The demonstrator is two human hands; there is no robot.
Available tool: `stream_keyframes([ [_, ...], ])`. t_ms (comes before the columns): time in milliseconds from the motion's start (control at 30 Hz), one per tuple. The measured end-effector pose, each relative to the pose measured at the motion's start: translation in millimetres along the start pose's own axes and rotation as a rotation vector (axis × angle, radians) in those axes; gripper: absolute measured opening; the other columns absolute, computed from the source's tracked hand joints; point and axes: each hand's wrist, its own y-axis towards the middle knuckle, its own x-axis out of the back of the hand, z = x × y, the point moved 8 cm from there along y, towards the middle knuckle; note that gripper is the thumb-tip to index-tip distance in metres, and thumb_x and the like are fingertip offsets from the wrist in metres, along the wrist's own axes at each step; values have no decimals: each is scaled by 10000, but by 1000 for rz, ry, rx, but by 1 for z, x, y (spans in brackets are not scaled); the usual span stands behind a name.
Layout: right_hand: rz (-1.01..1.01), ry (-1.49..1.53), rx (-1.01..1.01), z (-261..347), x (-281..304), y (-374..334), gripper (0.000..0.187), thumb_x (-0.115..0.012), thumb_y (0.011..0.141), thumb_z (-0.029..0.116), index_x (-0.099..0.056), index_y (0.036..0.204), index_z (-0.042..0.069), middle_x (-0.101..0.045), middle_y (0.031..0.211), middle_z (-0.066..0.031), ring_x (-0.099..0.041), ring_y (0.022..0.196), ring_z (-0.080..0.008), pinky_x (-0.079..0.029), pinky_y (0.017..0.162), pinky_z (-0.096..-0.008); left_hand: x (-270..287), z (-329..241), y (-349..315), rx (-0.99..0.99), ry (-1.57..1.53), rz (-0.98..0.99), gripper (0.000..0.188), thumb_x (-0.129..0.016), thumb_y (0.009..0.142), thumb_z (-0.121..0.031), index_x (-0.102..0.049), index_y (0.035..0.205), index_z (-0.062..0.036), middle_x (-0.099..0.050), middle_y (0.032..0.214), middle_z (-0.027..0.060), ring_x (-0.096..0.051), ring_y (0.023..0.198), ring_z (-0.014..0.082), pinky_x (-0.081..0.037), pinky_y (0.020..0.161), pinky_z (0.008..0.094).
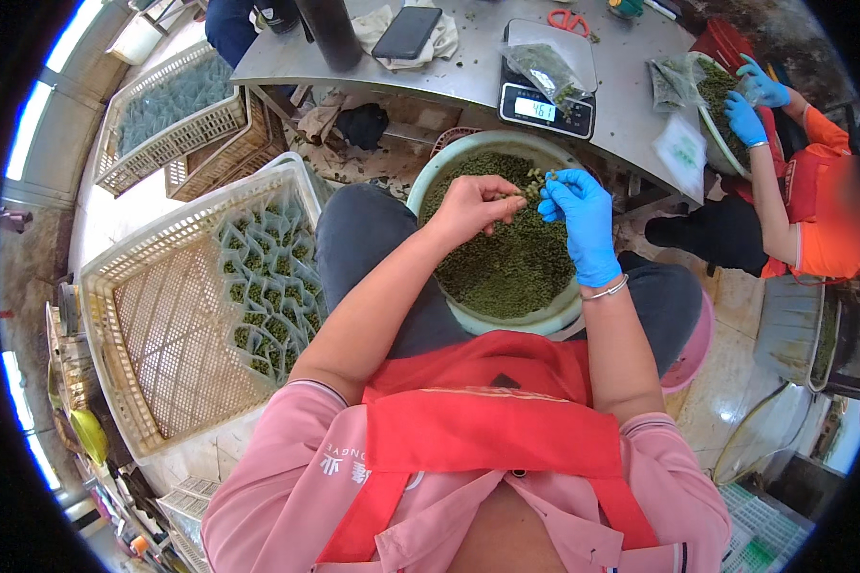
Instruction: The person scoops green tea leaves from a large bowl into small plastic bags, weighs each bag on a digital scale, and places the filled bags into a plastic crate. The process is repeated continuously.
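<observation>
A pale green round basin [428, 179] stands between my knees, heaped with small green berries [506, 267] that look like green peppercorns. Over its far half both my hands come close together. My right hand [580, 224], in a blue glove, pinches a small sprig of green berries [535, 181] at its fingertips. My bare left hand [476, 204] is closed in a pinch at the sprig's left side; what lies between its fingertips is too small to make out.
Left of me, a crate [153, 325] holds rows of berry-filled clear bags [272, 286]. Ahead, a metal table [468, 91] bears a scale [545, 113] with a bag [545, 69], a phone [407, 32] and red scissors [569, 21]. At right, a gloved co-worker [812, 191] handles a bag over another basin.
</observation>
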Motion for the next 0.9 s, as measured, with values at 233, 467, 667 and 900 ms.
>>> stream_keyframes([
  [233, -161, 268, 74, 12, 31, 10, 136, -592, 857, 66, -580, 975, -1, -637, 816, -91, -622, 647, -153, -520, 578, -263, 4, -5, -4, 57, 24, 14, 229, -657, 846, -226, -666, 888, -1, -644, 654, 6, -466, 444, 27, -362, 385, 180],
  [467, -189, 313, 106, 45, 32, 51, 216, -603, 849, 72, -578, 1048, -8, -649, 895, -101, -635, 683, -168, -500, 583, -255, 10, 2, 1, 66, -34, 2, 224, -604, 891, -228, -644, 950, -15, -645, 685, 7, -448, 434, 24, -356, 382, 179],
  [667, -196, -56, 413, 45, 13, 91, 212, -581, 861, 50, -608, 1067, 10, -648, 1001, -94, -632, 759, -140, -483, 598, -227, 12, 5, 5, 35, -74, -13, 229, -580, 907, -226, -630, 923, -3, -644, 703, 20, -460, 449, 34, -368, 395, 190],
  [900, -390, -957, 998, 85, -18, 71, 264, -688, 722, 48, -673, 980, 103, -613, 1050, -103, -547, 928, -273, -449, 832, -368, 7, 11, 10, 13, -61, 49, 219, -546, 924, -213, -620, 970, -12, -652, 770, 22, -499, 485, 47, -412, 456, 186],
])
